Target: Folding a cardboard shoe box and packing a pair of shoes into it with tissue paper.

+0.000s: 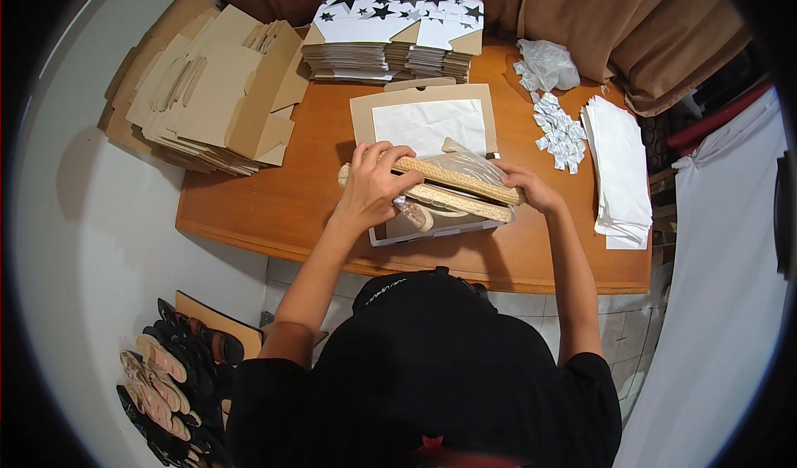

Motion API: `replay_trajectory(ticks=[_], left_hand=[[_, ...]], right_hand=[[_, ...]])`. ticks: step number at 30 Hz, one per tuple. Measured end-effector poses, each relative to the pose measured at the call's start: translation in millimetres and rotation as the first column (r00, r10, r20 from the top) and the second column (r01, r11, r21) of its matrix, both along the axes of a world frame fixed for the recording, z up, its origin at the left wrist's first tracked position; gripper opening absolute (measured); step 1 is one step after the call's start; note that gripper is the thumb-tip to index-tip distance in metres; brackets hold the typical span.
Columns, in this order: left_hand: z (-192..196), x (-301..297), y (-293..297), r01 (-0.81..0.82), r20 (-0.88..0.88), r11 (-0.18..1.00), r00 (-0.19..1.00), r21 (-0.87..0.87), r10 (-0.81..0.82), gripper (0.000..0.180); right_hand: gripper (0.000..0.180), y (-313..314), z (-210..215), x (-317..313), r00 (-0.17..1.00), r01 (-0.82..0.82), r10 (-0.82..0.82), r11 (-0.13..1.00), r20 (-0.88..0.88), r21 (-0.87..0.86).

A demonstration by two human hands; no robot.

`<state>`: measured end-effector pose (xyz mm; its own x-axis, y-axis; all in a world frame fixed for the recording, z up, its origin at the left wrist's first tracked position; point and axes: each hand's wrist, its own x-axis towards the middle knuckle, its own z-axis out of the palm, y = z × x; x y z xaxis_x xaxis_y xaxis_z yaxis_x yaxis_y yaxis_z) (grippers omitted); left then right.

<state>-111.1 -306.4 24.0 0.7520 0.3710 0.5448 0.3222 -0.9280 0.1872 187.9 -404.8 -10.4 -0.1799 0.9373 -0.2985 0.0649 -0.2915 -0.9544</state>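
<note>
In the head view, the left hand (374, 182) and right hand (533, 189), partly closed, grip opposite ends of straw-coloured shoes with braided soles (457, 180) above an open brown cardboard box (363, 119) on the brown wooden worktop (266, 207). The shoes hide much of its inside; the crinkled clear plastic (473, 164) behind them is hard to make out.

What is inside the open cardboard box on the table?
A white sheet covers much of the raised box lid. The woven-soled shoes, held by the left hand and right hand, hide most of the inside; its bottom cannot be seen.
</note>
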Motion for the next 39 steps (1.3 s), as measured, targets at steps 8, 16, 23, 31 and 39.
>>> replay_trajectory(ticks=[8, 16, 23, 31, 39], left_hand=[[-2.6, 3.1, -11.9, -0.099, 0.047, 0.990, 0.994, 0.098, 0.094, 0.037], [-9.8, 7.9, -7.2, -0.080, -0.061, 0.995, 0.995, -0.063, 0.076, 0.057], [12.0, 17.5, -7.0, -0.109, -0.109, 0.991, 0.987, 0.077, 0.117, 0.059], [1.1, -22.3, -24.8, -0.569, 0.457, 0.811, 0.689, -0.140, 0.562, 0.072], [-141.7, -31.1, -24.8, -0.417, -0.120, 0.529, 0.854, -0.739, 0.506, 0.056]], right_hand=[[0.051, 7.8, 3.2, -9.2, 0.968, -0.005, 0.001, 1.000, -0.249, -0.018], [0.053, 13.3, 31.0, -17.0, 0.913, -0.074, 0.093, 0.995, 0.396, -0.062], [0.072, 15.4, 57.5, -97.6, 0.550, -0.317, -0.171, 0.863, 0.818, 0.394], [0.054, 33.2, 25.2, -89.2, 0.821, -0.110, -0.286, 0.769, 0.494, 0.629], [0.052, 32.2, 4.4, -90.9, 0.752, -0.242, -0.156, 0.838, 0.640, 0.489]])
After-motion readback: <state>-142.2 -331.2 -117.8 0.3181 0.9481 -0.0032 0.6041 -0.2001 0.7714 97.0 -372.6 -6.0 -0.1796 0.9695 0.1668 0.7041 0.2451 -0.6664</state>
